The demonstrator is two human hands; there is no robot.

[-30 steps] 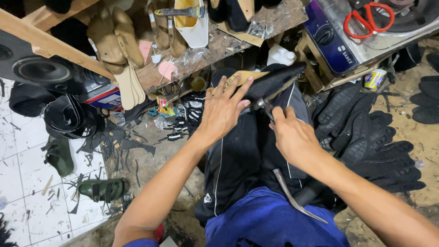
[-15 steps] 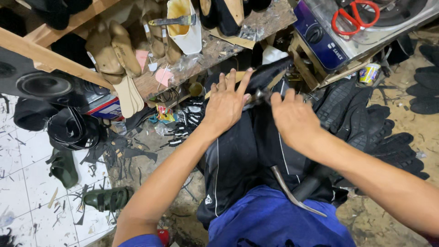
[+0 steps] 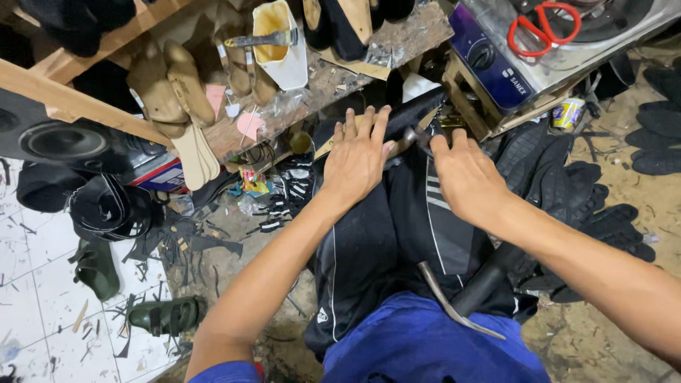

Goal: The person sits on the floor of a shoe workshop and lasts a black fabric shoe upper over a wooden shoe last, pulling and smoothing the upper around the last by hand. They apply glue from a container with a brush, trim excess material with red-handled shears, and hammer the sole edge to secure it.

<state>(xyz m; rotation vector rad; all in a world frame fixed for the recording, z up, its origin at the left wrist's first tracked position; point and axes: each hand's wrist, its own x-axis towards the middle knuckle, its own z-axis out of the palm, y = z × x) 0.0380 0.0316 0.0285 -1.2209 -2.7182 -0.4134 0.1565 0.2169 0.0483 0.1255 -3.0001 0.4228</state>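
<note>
Head view, looking down at the lap. Left hand (image 3: 357,159) lies flat, fingers spread wide, palm pressing down on a black shoe piece (image 3: 415,113) that rests on the knee over black track trousers (image 3: 383,241). Right hand (image 3: 464,177) sits just beside it, knuckles up, fingers curled narrow onto a small dark metal tool (image 3: 418,135) at the black piece; cannot tell how firmly it grips or what the tool is exactly. The two hands are near each other, not touching. The black shoe piece points toward the workbench edge, its far end near the wooden bench leg.

A hammer (image 3: 468,294) lies on the right thigh, black handle toward the right, curved metal claw over the blue cloth (image 3: 425,340) at the bottom edge.

The wooden workbench (image 3: 340,78) runs across the top: tan shoe lasts (image 3: 170,81) at its left part, a white container (image 3: 284,46) with yellow glue inside near the middle, pink paper scraps at the front edge. Top right corner: a blue-fronted machine (image 3: 496,67) with red scissors (image 3: 543,25) on top. Right of the legs on the floor, a heap of black soles (image 3: 596,206). Left on the tiled floor, green sandals (image 3: 163,315), black scraps, and a speaker (image 3: 64,142) under the bench.
</note>
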